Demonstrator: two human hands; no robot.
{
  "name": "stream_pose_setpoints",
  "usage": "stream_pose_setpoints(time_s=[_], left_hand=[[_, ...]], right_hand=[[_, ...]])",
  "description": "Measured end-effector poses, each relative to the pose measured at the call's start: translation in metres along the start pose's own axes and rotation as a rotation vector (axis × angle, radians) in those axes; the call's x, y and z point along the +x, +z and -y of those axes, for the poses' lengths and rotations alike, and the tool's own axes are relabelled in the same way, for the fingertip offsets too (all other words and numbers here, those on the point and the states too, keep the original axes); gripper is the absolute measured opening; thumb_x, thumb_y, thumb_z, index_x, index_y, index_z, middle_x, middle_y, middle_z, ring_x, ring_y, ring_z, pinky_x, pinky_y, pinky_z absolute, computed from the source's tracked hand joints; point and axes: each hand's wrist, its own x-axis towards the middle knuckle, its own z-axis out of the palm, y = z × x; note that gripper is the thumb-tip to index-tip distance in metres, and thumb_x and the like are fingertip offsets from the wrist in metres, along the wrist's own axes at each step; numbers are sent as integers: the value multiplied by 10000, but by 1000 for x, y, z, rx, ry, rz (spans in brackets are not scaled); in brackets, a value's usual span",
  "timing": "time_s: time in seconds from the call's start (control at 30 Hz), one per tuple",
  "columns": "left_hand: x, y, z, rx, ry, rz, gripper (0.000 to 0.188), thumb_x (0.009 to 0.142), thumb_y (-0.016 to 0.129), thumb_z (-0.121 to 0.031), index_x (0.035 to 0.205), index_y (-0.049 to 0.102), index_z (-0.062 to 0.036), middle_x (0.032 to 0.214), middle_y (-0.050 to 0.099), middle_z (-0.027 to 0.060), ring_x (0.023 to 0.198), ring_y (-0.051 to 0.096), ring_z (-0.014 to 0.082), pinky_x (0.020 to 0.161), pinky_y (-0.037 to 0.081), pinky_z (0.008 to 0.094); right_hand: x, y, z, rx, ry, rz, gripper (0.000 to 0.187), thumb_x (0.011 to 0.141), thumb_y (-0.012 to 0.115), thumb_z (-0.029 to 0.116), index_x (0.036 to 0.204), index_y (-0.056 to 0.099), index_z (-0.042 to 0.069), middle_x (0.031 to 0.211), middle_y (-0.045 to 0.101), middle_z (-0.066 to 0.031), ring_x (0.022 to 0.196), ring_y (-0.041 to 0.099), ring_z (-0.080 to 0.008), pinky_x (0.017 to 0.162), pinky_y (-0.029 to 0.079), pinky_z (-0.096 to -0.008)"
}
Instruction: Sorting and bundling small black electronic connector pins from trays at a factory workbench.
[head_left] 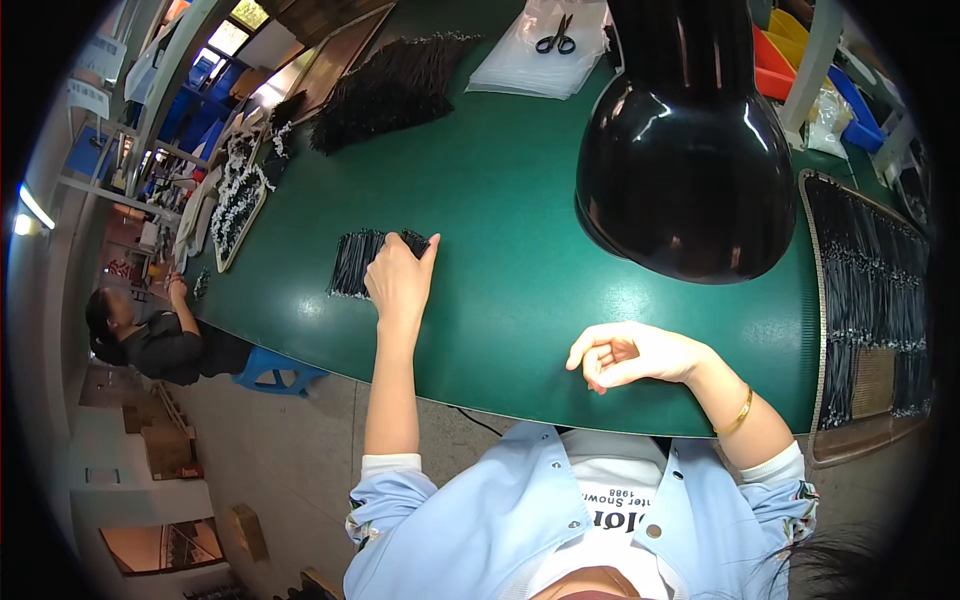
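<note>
My left hand (402, 275) is on the left-middle of the green table, its fingers closed over the right part of a row of short black wires (352, 264). Its thumb points out to the right, and a few dark wire ends show between thumb and fingers. The wires lie side by side, with small pale ends along the near edge. My right hand (640, 356) hovers over the table's near edge, under the lamp. Its fingers are loosely curled toward the thumb, and nothing shows in them.
A large black lamp (685, 170) hangs over the table's right half. Behind lie a black wire heap (395, 90) and clear plastic bags (530, 60) with scissors (556, 36) on top. At right stands a wire-filled tray (815, 300). Another person (160, 340) sits at far left.
</note>
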Motion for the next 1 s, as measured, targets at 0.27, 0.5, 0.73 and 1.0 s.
stream_pose_setpoints(time_s=[0.27,0.5,0.73,1.0], left_hand=[[5,12,1,97,-30,-26,646,748,561,-545,931,501,72,876,542,198,810,575,347,640,480,435],[-20,14,1,87,177,-159,647,807,526,-443,1158,420,89,1130,422,279,1127,376,394,863,399,445],[-19,43,40,75,123,-152,600,880,428,-347,1268,304,95,1284,276,353,1236,231,454,1010,218,498],[6,46,83,199,56,-229,538,851,485,-326,1205,379,65,1173,402,310,1111,387,438,886,352,486]], right_hand=[[0,1,1,20,-24,-36,320,772,638,105,1065,535,29,802,550,-11,772,523,-84,768,425,-219],[-3,1,2,17,-20,-46,322,771,638,98,1069,533,32,808,551,-16,781,529,-93,777,429,-223],[-1,1,0,11,-31,-48,322,778,630,97,1076,528,34,820,549,-15,792,531,-99,783,430,-227],[-1,3,-1,-67,-71,-71,308,794,627,124,1072,530,33,824,542,-4,792,520,-81,790,424,-219]])
